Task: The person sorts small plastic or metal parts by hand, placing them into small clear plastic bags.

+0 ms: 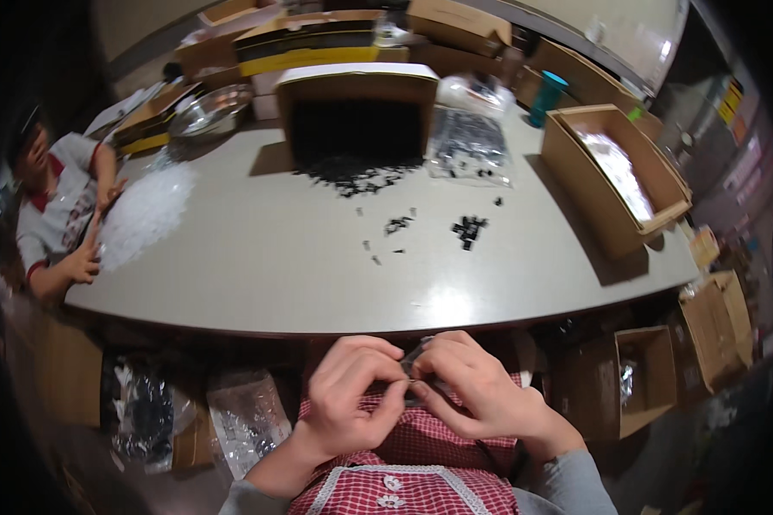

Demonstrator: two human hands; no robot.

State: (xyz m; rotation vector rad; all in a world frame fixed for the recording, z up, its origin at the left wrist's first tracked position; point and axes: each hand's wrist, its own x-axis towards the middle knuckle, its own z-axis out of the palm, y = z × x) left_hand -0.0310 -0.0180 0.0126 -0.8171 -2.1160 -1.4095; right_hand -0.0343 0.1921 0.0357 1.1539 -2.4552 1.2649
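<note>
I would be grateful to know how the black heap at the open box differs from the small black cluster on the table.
The black heap is far larger than the small black cluster. The heap sits partly inside the open cardboard box and spills out its front, while the cluster lies wholly on the tabletop. Both are black and made up of small pieces.

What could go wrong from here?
The small dark piece pinched between the left hand and right hand could slip into the lap, being held off the table's near edge. Loose black pieces at the open carton's mouth might scatter if bumped.
</note>
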